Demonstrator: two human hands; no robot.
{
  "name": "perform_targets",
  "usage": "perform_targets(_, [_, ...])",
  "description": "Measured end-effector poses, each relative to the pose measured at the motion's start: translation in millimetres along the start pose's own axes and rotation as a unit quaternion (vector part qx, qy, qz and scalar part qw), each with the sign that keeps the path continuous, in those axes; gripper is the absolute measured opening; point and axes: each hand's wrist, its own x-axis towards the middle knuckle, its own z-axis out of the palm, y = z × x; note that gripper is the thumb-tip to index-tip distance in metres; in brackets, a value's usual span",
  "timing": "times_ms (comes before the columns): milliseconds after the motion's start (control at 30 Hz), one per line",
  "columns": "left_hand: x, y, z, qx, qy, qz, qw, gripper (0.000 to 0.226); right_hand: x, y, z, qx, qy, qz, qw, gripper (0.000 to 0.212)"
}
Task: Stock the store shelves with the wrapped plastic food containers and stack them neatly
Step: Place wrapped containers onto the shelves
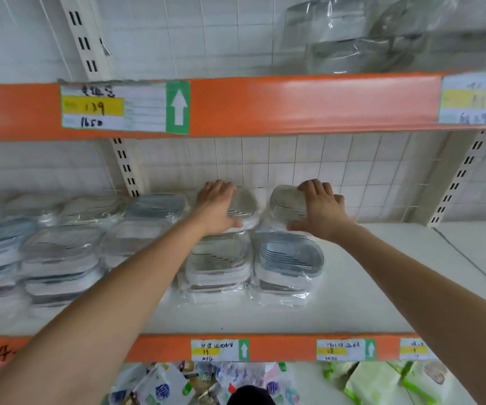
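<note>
Shelf [367, 287], middle tier, white, orange front rail: stocking partly done, by the look of it.

Left hand [217, 204]: reaching to the back of the shelf, palm down on a wrapped container [243, 206] in the rear row, fingers curled over its far edge and thumb along the near side. It appears to hold or press the pack; how firmly cannot be told.

Right hand [322, 207]: likewise at the back, laid over a second wrapped container [287, 203], fingers curved round its far right edge, thumb stretched along the near side. Both packs sit side by side, just apart, against the tiled wall.

Directly below the hands, nearer the rail: two stacks of wrapped containers, one with a grey lid [218, 264] under the left hand, one with a blue lid [288, 261] under the right hand, touching or nearly so.

Left of the left hand: further stacks of wrapped containers [60, 252], blurred, filling the shelf in rows to the frame edge.

Right of the right hand: bare white shelf as far as the upright post.

Above the hands: upper shelf with large clear wrapped goods [367, 36]; price label [113, 106] on its rail.

Judgement: left portion stocked; the two rear packs are being seated; the right portion remains to be filled, and rear stacks likely need building up to match.
</note>
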Motion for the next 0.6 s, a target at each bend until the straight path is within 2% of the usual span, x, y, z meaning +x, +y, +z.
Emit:
perform_targets(167, [14,-10,24,-0.018,-0.052,0.032,0.998,0.058,22,-1,22,0.015,-0.051,-0.034,0.998,0.071])
perform_targets(367, [3,-11,27,0.040,0.008,0.041,0.998,0.054,16,-3,28,-0.089,-0.018,-0.041,0.995,0.062])
perform_targets(500, [-13,-8,13,0.018,0.007,0.063,0.998,0.039,2,-15,18,-0.105,-0.012,-0.054,0.993,0.053])
perform_targets(600, [-36,-7,-7,0.031,0.020,0.106,0.994,0.030,-20,-29,5,-0.109,-0.006,-0.100,0.989,0.044])
